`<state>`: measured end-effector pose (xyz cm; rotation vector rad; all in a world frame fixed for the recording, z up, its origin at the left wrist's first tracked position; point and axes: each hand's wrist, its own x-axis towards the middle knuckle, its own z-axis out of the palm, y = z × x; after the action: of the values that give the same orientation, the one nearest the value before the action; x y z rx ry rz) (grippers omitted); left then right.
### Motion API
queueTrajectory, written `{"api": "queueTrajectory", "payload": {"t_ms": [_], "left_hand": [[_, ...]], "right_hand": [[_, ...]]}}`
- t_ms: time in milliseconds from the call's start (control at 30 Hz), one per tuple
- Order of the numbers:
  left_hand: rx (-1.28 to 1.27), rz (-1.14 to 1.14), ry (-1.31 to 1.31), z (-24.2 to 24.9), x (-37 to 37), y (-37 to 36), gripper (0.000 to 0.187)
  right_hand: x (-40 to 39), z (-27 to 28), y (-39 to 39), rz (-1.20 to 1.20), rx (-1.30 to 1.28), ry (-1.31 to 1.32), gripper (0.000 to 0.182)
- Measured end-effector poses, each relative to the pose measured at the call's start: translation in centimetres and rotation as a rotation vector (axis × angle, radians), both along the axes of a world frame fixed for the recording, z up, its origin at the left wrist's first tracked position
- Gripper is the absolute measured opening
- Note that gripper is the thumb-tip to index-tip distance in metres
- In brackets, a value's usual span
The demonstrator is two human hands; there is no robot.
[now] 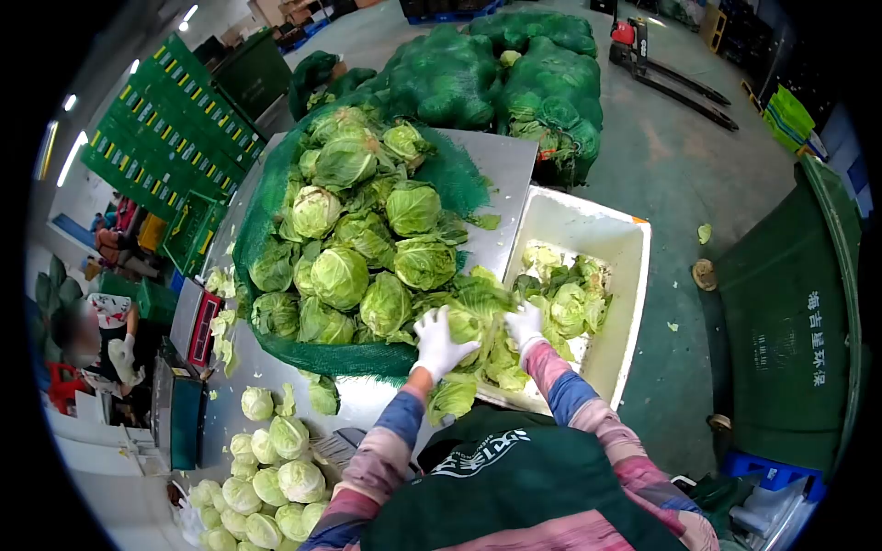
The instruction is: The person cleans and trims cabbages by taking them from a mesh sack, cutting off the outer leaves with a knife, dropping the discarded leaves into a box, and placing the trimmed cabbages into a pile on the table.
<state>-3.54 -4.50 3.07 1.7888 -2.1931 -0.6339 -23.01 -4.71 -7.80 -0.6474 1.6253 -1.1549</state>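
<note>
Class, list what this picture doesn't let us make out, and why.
All in the head view:
Underside of the cabbage beside the left hand: hidden by its upper side.
Much of the white box's floor: covered by leaves.
Pale cabbages: pile cut off by the bottom edge.
Red-framed display: reading too small.

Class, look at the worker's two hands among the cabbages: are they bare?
No, the left hand and right hand both wear white gloves.
</note>
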Motion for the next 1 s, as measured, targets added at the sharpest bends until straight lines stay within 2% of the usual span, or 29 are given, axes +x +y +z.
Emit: {"api": "queueTrajectory", "payload": {"t_ms": [33, 100, 133, 167, 200, 233, 267, 300, 367, 433, 500, 567, 767, 867, 933, 1000], "left_hand": [[-0.019, -0.012, 0.045, -0.7, 1.4, 0.1, 0.097], [0.003, 0.020, 0.123, -1.3, 3.8, 0.8, 0.098], [0.003, 0.053, 0.157, -1.3, 4.1, 1.4, 0.099], [0.015, 0.091, 0.191, -1.0, 4.1, 1.7, 0.100], [-0.003, 0.104, 0.210, -0.7, 3.7, 1.9, 0.100], [-0.007, 0.106, 0.191, -0.6, 3.5, 1.9, 0.102], [0.010, 0.115, 0.173, -0.8, 3.3, 1.9, 0.105], [0.018, 0.122, 0.155, -0.9, 3.2, 1.8, 0.107], [0.070, 0.138, 0.109, -0.4, 3.0, 1.6, 0.107], [0.080, 0.141, 0.099, -0.5, 2.8, 1.4, 0.107], [0.124, 0.141, 0.200, -0.6, 2.8, 1.3, 0.107], [0.119, 0.118, 0.204, -0.7, 2.9, 1.4, 0.105], [0.136, 0.102, 0.265, -0.6, 3.2, 1.4, 0.104], [0.117, 0.105, 0.270, -0.9, 3.5, 1.7, 0.104], [0.108, 0.086, 0.329, -1.3, 4.0, 1.9, 0.103], [0.070, 0.081, 0.342, -1.9, 3.9, 1.8, 0.102]], "right_hand": [[-1.5, -1.7, 0.4, -0.130, 0.131, -0.178, 0.035], [-5.3, -8.2, 2.5, 0.133, 0.117, 0.104, 0.054], [-5.4, -3.8, 3.8, 0.325, 0.206, 0.652, 0.065], [-5.2, 0.7, 4.5, 0.392, 0.254, 0.625, 0.068], [-4.8, 2.2, 4.4, 0.429, 0.278, 0.629, 0.058], [-4.0, 1.4, 5.0, 0.346, 0.067, 0.797, 0.043], [-3.0, 3.5, 5.3, 0.242, -0.205, 0.727, 0.030], [-2.3, 4.3, 5.3, 0.281, -0.401, 0.687, 0.037], [-0.6, 8.0, 5.9, 0.559, -0.296, 0.708, 0.032], [1.0, 9.5, 6.2, 0.649, -0.196, 0.711, 0.027], [2.1, 9.3, 6.2, 0.688, -0.167, 0.678, 0.025], [2.7, 8.4, 6.1, 0.805, -0.101, 0.801, 0.028], [3.4, 8.7, 4.5, 0.862, 0.000, 0.819, 0.033], [3.3, 8.2, 3.8, 0.912, 0.030, 0.760, 0.034], [3.0, 8.4, 3.6, 0.966, -0.031, 0.620, 0.035], [3.9, 8.4, 2.8, 0.968, 0.062, 0.687, 0.034]]}}
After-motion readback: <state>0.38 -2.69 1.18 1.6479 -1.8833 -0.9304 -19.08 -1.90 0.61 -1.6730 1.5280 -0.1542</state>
